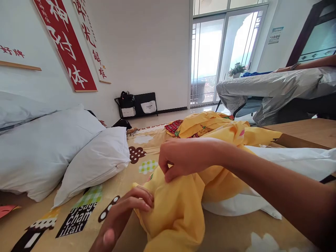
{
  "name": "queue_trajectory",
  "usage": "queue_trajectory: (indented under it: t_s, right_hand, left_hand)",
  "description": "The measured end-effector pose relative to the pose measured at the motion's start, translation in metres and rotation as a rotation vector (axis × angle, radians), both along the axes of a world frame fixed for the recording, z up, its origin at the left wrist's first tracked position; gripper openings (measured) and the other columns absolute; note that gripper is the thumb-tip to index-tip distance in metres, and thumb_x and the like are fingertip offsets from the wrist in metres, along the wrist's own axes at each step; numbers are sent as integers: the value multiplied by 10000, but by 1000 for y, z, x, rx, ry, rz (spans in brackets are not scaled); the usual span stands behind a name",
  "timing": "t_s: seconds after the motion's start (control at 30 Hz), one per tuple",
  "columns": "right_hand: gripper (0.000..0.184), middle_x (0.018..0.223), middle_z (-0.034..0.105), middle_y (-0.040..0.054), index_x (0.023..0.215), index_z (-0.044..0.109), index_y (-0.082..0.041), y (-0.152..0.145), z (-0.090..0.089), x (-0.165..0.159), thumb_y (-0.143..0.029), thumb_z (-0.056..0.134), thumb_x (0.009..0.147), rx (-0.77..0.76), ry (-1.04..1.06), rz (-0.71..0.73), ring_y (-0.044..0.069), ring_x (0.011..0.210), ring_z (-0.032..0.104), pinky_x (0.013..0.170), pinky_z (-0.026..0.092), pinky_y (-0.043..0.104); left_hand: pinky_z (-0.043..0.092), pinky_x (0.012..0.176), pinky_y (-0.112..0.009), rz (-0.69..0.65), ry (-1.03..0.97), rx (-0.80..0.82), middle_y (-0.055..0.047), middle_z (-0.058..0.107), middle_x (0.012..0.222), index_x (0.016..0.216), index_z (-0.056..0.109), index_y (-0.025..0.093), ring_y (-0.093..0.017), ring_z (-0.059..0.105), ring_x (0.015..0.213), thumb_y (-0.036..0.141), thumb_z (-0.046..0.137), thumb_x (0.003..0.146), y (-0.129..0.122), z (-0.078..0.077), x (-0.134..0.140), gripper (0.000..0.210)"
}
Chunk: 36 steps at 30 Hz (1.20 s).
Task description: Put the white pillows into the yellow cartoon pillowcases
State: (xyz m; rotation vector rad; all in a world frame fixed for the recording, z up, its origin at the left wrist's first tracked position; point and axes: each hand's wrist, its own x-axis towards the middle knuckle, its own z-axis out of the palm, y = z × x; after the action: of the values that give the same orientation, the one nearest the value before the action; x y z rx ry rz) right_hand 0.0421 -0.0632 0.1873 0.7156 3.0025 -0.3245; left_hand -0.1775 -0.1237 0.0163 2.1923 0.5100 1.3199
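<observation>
- Bare left hand (131, 203), slim-fingered, with rounded tips and a short nail showing.
- Bare right hand (181, 156), slender in the fingers, its wrist uncovered.
- Long, slim right forearm (262, 177), bare — smooth, tapering toward the wrist.
- Dark patch (328, 239) in the lower right corner — shadow or sleeve, unclear.

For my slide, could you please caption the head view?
Left hand touches and right hand pinches yellow cloth over patterned bedding near pillows.

We've got a plastic-covered table (244, 87); blue item (256, 74) at its far edge; potted plant (237, 69) by that edge, on or behind unclear; red banner (65, 45) on left wall (21, 21); black bag (127, 99) by far wall (147, 45).
</observation>
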Motion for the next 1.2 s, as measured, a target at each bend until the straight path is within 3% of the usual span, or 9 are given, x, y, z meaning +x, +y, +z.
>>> queue_trajectory:
  t_s: [0.13, 0.27, 0.47, 0.63, 0.73, 0.83, 0.93, 1.07, 1.2]
  right_hand:
    - [203, 488, 472, -68, 716, 735, -143, -1, 4, 5, -322, 691, 802, -44, 101, -37, 48, 471, 361, 511, 254, 230]
    - [170, 519, 512, -71, 764, 756, -147, -1, 4, 9, -296, 790, 689, -135, 19, -47, 47, 478, 401, 491, 265, 215]
    - [101, 510, 452, -81, 709, 729, -130, 4, -6, 10, -198, 724, 784, -112, 247, 17, 42, 492, 364, 531, 298, 207]
    - [84, 738, 605, -22, 729, 698, -149, -2, -17, -1, -185, 706, 805, 36, 453, 93, 82, 678, 479, 647, 329, 216]
    - [147, 699, 593, -25, 731, 653, -169, -11, -27, -13, -182, 602, 868, 145, 453, -66, 89, 632, 433, 608, 271, 231]
    - [198, 613, 531, -24, 746, 626, -187, -15, -43, -25, -211, 511, 905, 265, 453, -257, 98, 545, 334, 563, 189, 259]
    - [202, 616, 534, -11, 784, 621, -192, -13, -54, -33, -220, 469, 915, 346, 421, -295, 106, 518, 287, 562, 148, 279]
    - [202, 649, 558, -10, 794, 624, -207, -7, -54, -29, -268, 487, 930, 285, 413, -315, 113, 556, 338, 567, 152, 271]
    - [175, 661, 561, -30, 779, 618, -208, -2, -51, -17, -235, 518, 920, 152, 477, -287, 105, 606, 389, 579, 182, 250]
  left_hand:
    - [515, 876, -325, 171, -7, -114, -119, 590, 1078, 1125, 582, 208, -239, 574, 1051, 471, 543, 896, 3, -23, 0, 351]
    - [528, 876, -278, 294, -75, 155, -67, 656, 1017, 1063, 531, 235, -170, 625, 1000, 234, 615, 880, 4, -39, 11, 201]
    - [574, 798, -328, 387, -52, 438, -88, 722, 998, 1091, 562, 220, -193, 685, 935, 92, 499, 895, 11, -40, 10, 243]
    - [547, 620, -256, 437, -280, 208, -47, 723, 788, 872, 614, 198, -165, 682, 700, 219, 508, 920, 15, -29, 13, 118]
    - [500, 565, -243, 499, -350, 58, -56, 708, 761, 838, 643, 186, -170, 652, 656, 399, 508, 919, 11, -22, 15, 265]
    - [465, 569, -272, 489, -242, 19, -65, 687, 757, 964, 671, 178, -187, 615, 625, 576, 474, 877, 1, -16, 18, 453]
    - [361, 532, -246, 574, -71, -21, 0, 586, 604, 821, 654, 193, -127, 495, 519, 499, 534, 871, -9, -8, 25, 332]
    - [259, 488, -236, 618, -22, -113, 49, 379, 499, 654, 558, 189, -85, 336, 459, 403, 488, 922, -5, 3, 24, 350]
    - [288, 477, -219, 474, -106, -178, 37, 448, 531, 661, 544, 182, -87, 375, 476, 436, 475, 928, 12, 7, 7, 374]
